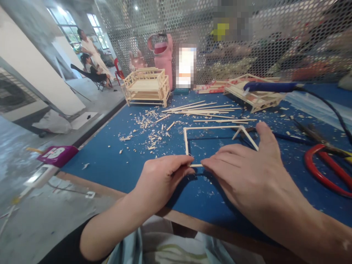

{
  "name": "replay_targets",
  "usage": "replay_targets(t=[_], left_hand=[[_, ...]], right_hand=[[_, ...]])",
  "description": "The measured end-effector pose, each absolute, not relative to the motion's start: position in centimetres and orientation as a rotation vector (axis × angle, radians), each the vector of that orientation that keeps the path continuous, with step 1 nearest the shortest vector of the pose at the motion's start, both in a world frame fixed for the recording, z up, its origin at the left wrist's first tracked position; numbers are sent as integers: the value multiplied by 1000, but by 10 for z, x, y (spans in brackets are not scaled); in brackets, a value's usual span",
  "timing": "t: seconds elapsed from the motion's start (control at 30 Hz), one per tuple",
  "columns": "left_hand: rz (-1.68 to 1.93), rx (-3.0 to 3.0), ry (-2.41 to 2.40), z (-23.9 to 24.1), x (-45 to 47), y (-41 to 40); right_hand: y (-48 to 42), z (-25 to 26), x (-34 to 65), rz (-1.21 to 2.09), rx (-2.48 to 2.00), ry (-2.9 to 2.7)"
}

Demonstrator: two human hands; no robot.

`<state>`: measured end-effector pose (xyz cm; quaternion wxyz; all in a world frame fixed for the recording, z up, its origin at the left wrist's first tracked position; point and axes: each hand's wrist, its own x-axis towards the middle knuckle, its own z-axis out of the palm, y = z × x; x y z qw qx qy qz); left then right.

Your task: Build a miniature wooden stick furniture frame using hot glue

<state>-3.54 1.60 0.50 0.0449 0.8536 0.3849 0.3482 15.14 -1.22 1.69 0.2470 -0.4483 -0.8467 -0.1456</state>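
Note:
A rectangular frame of thin wooden sticks [211, 128] is held just over the blue table, its near side between my two hands. My left hand [165, 176] pinches the near left corner between thumb and fingers. My right hand [247, 176] grips the near stick with its fingertips, its thumb raised beside the frame's right side. A short stick juts inward at the far right corner. The near right corner is hidden behind my right hand.
Loose sticks [203, 108] and wood shavings lie beyond the frame. Behind stand a small wooden bench model [147, 88], a pink bottle [163, 60] and a second stick model [254, 95] with a blue-handled tool [271, 87] over it. Red-handled pliers [315, 157] lie at right.

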Motion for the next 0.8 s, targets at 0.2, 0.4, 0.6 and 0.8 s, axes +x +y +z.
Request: replay_targets(t=[0.2, 0.4, 0.6, 0.8], left_hand=[[1052, 2637, 1134, 4, -37, 16], [1052, 2638, 1108, 2, -35, 17], [1028, 2624, 1168, 5, -42, 9], [1319, 2689, 1247, 46, -51, 25]], right_hand=[[-11, 17, 154, -388, -1206, -2317], [-10, 17, 151, -354, -1162, -2320], [-13, 48, 181, -445, -1173, -2070], [7, 69, 248, -173, -1781, -2163]])
